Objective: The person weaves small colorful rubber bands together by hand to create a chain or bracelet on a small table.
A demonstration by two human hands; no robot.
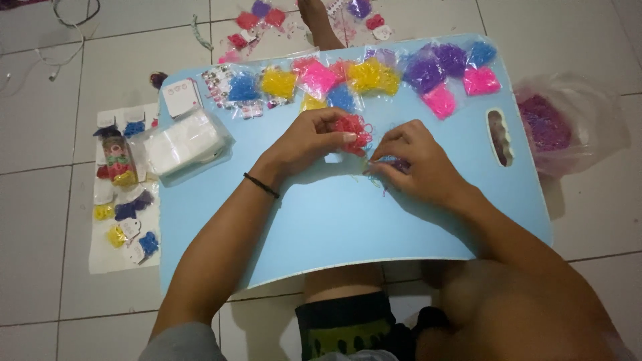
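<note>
**Two hands sorting tiny rubber bands on a blue tabletop**

We look down from the person's own head at a light blue lap tabletop [321, 220] set over their crossed legs on a white tiled floor [40, 281].

The left hand [309, 139] is closed in a pinch around a clump of red rubber bands [353, 127], held just above the board near its middle. The right hand [418, 164] sits just beside it, to the right and slightly nearer the body, its fingertips pressed together on a few thin purple bands [394, 164] that are too fine for us to make out clearly. The red clump lies up and to the left of the right hand's grip, almost touching its fingertips, and the left hand is the one already on it. The clump is a loose ball with no clear long axis.

Along the far edge of the tabletop runs a row of small bags of bands [348, 80] in blue, yellow, pink and purple. At the left corner lies a clear packet of white cards [184, 142]. On the floor to the left, a white sheet [100, 254] carries small finished packs, and to the right sits a clear plastic bag of purple bands [558, 124].
</note>
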